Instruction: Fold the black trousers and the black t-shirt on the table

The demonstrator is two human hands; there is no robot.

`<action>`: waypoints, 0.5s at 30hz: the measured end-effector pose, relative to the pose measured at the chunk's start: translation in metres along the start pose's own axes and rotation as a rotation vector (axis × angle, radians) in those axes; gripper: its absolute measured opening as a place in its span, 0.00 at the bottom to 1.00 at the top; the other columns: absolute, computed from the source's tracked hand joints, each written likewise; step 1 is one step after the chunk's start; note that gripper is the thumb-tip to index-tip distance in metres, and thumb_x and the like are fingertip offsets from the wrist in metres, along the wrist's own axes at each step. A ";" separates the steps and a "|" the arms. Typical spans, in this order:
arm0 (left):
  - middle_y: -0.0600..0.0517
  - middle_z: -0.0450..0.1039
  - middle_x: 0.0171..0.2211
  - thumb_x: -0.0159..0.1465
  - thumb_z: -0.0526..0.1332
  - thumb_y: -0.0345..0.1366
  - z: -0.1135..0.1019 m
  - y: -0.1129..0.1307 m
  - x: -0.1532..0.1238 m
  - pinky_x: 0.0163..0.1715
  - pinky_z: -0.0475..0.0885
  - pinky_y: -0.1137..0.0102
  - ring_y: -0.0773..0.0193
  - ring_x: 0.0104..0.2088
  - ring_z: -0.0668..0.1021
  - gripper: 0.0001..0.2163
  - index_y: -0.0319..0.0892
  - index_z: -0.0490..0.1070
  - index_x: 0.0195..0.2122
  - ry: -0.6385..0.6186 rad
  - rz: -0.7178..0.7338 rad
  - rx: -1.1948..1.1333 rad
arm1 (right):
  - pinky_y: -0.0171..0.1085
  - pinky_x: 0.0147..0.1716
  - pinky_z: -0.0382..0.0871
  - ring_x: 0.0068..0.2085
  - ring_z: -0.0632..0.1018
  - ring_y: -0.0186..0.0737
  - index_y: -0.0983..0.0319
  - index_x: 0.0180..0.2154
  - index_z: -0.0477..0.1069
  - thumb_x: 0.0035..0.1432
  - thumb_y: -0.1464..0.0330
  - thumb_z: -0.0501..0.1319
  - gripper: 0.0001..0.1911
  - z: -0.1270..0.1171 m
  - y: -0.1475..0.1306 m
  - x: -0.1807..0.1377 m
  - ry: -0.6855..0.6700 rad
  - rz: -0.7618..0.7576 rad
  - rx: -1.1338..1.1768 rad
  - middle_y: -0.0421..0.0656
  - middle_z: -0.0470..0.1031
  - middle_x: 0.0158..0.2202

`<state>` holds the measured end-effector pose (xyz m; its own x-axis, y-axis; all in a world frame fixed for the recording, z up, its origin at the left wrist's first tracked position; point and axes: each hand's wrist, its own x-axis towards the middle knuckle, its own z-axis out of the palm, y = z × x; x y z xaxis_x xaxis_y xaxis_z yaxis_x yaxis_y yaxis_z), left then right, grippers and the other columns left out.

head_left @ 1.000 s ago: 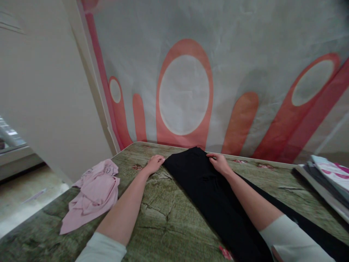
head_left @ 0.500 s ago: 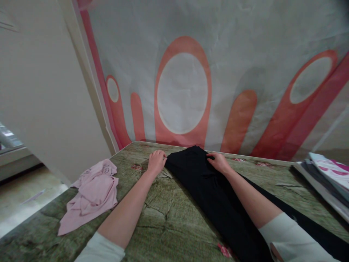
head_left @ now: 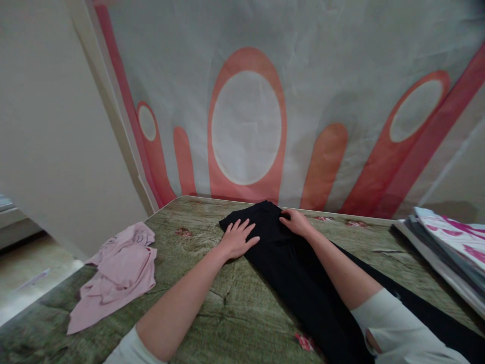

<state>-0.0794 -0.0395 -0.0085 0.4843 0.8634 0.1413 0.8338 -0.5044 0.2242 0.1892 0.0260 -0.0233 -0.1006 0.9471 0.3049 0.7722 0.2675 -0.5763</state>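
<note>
A long black garment [head_left: 291, 273] lies stretched across the green patterned table [head_left: 212, 313], its far end near the back edge. My left hand [head_left: 238, 237] rests flat on the left side of that far end, fingers spread apart. My right hand [head_left: 296, 222] is on the garment's top right part, fingers curled and pinching the black cloth. Both forearms reach forward over the table.
A crumpled pink garment [head_left: 117, 273] lies at the table's left edge. A stack of folded clothes [head_left: 447, 253], white with pink print on top, sits at the right. A grey banner with red shapes [head_left: 246, 126] hangs right behind the table.
My left hand has let go of the garment's left corner, moved right and down, and now lies flat and spread on the cloth. My right hand has stayed gripping.
</note>
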 end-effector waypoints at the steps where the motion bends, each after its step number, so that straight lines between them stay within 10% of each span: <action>1: 0.51 0.46 0.63 0.62 0.44 0.56 0.000 -0.005 0.000 0.57 0.43 0.52 0.49 0.62 0.49 0.27 0.53 0.51 0.60 0.000 -0.011 0.000 | 0.38 0.44 0.64 0.44 0.74 0.45 0.61 0.43 0.72 0.49 0.66 0.61 0.17 0.000 0.000 0.000 -0.001 -0.001 0.000 0.46 0.75 0.43; 15: 0.42 0.70 0.43 0.62 0.50 0.36 -0.014 -0.088 0.007 0.47 0.63 0.64 0.57 0.45 0.72 0.13 0.38 0.68 0.43 0.364 -0.423 -0.063 | 0.38 0.38 0.65 0.36 0.75 0.43 0.61 0.37 0.73 0.44 0.71 0.63 0.14 -0.001 0.004 0.003 0.020 0.094 0.103 0.44 0.76 0.33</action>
<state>-0.1529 0.0113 -0.0139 -0.0207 0.9372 0.3481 0.9126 -0.1245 0.3894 0.1926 0.0299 -0.0233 -0.0178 0.9654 0.2601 0.7088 0.1957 -0.6777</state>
